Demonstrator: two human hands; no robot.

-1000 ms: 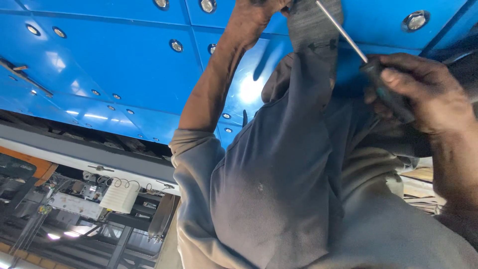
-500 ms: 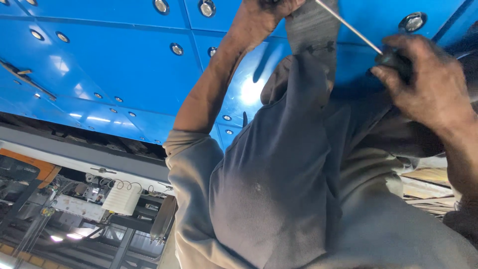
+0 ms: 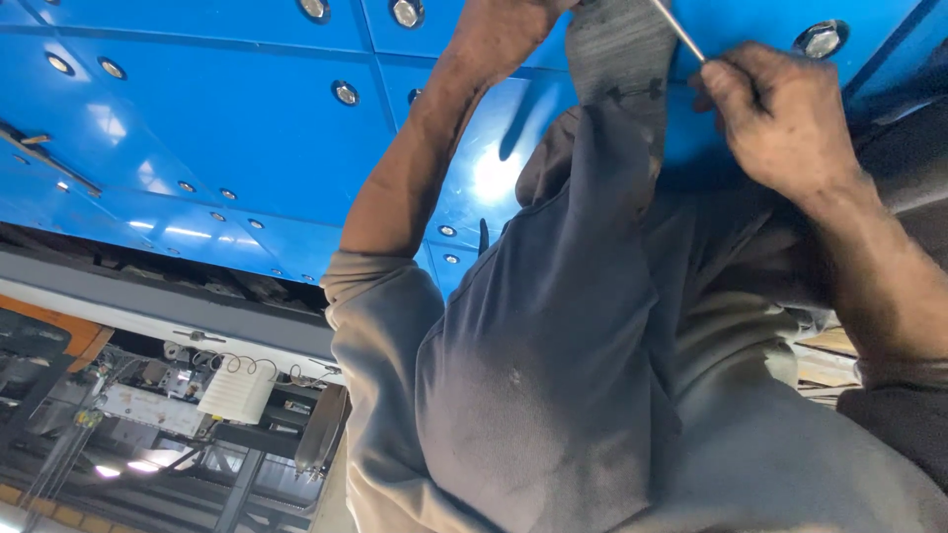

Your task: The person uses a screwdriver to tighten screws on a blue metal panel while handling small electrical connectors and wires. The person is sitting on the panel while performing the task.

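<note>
Head view: right hand (image 3: 780,118) closed round a screwdriver (image 3: 677,30), its handle hidden, thin shaft running up-left against the blue panel (image 3: 237,138). Left hand (image 3: 504,30) pressed to panel, cut off by frame; grip cannot tell. Risk: angled shaft could slip off a bolt (image 3: 820,39).

Left hand (image 3: 504,30) cut off above; screwdriver (image 3: 679,30) handle probably hidden.

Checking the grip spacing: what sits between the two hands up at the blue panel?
In the head view, a grey cloth and the screwdriver's metal shaft lie between the left hand and right hand.
</note>
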